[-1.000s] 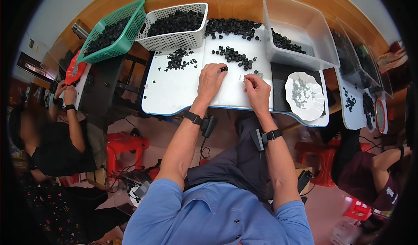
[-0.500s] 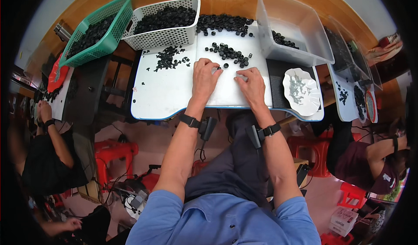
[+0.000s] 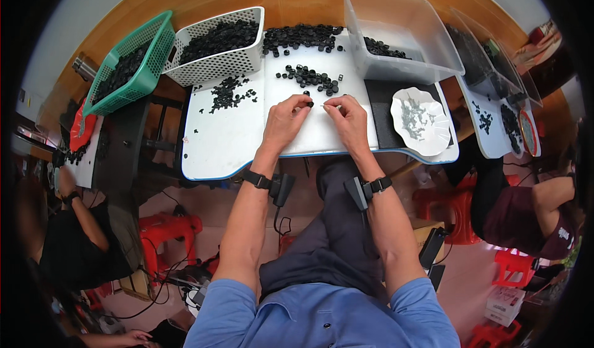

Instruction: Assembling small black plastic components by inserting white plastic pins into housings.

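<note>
Above the white tabletop (image 3: 216,147), the left hand (image 3: 284,125) pinches a small black piece (image 3: 310,104) and the right hand (image 3: 349,123) a thin pale pin (image 3: 322,105), seemingly for fine control, while the loose black pieces (image 3: 317,79) and scalloped white dish (image 3: 435,141) sit nearby, probably for easy reach

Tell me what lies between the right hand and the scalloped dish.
The head view shows a narrow strip of white tabletop, then black mat, between the right hand and the scalloped dish.
</note>
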Available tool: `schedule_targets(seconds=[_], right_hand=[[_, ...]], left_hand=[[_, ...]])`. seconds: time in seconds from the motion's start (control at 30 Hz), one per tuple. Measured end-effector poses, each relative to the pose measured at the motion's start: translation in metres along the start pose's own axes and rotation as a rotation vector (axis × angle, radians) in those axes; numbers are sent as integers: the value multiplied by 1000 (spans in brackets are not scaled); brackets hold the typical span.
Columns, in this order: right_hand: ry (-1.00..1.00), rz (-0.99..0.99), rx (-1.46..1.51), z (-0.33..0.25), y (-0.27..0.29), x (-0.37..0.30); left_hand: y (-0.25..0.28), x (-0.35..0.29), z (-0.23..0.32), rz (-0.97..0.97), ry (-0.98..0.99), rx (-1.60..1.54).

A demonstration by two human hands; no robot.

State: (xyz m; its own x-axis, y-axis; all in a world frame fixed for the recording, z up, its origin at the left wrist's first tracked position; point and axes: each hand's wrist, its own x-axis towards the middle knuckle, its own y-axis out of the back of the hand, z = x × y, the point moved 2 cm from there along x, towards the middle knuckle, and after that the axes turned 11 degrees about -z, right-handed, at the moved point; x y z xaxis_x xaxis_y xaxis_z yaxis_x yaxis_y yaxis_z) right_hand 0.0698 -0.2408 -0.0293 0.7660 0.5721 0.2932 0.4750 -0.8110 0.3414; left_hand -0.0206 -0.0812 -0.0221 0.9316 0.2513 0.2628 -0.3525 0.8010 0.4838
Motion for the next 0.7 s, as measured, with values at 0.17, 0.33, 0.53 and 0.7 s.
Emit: schedule_targets(seconds=[0.17,0.33,0.53,0.7], right_hand=[[50,-63,44,-2,0,-1],[55,-55,18,0,0,-1],[49,-57,-7,1,-1,-2],[71,-73,-72,-1,-4,-2]], left_hand=[[-1,3,2,-115,-35,-27],[-2,3,2,-145,-60,3],[-2,3,0,-164,20,17],[-4,3,0,-159,-24,90]])
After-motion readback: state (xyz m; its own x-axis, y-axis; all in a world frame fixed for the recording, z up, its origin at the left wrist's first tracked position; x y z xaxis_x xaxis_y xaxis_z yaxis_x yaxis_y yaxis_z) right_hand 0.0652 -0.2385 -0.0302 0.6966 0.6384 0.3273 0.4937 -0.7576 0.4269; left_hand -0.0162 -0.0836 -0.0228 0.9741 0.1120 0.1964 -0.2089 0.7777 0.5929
